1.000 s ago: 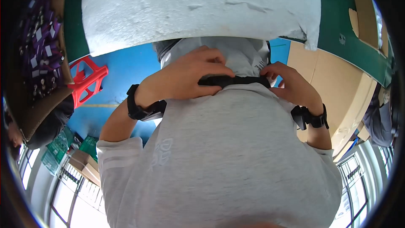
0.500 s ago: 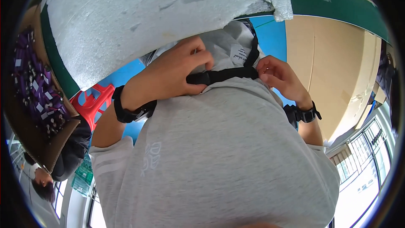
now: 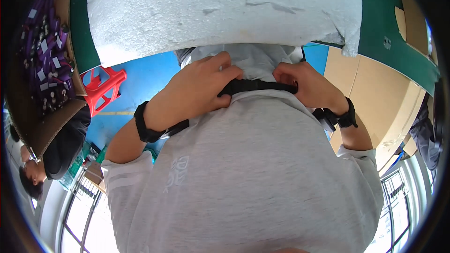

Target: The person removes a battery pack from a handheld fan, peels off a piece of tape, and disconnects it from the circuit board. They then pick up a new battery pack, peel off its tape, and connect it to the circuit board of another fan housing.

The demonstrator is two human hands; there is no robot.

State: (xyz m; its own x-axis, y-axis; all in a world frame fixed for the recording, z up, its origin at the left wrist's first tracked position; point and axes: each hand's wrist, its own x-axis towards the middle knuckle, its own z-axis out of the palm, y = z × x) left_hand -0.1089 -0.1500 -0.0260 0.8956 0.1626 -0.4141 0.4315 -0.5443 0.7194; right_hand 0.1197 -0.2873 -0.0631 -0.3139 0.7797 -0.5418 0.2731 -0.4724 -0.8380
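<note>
A black strap (image 3: 265,85) lies across my waist, along the hem of my grey T-shirt (image 3: 262,159). My left hand (image 3: 192,89) is closed on the strap's left part, thumb below it and fingers curled over it. At the strap's right end, my right hand (image 3: 311,84) pinches it with bent fingers. Part of the strap is hidden inside both hands. Light grey cloth (image 3: 253,56) shows beyond the strap, under the table edge. Each wrist wears a black band (image 3: 145,124) with a small device.
A white foam sheet (image 3: 220,9) covers the green table (image 3: 379,18) just ahead. At left are a cardboard box of purple cylindrical items (image 3: 47,51), a red stool (image 3: 105,89) and a person in black (image 3: 68,145). Large cardboard (image 3: 370,93) stands at right.
My right hand has moved left and closed on the strap. The strap's loose upper length no longer shows. The view has shifted, with the foam sheet now more level.
</note>
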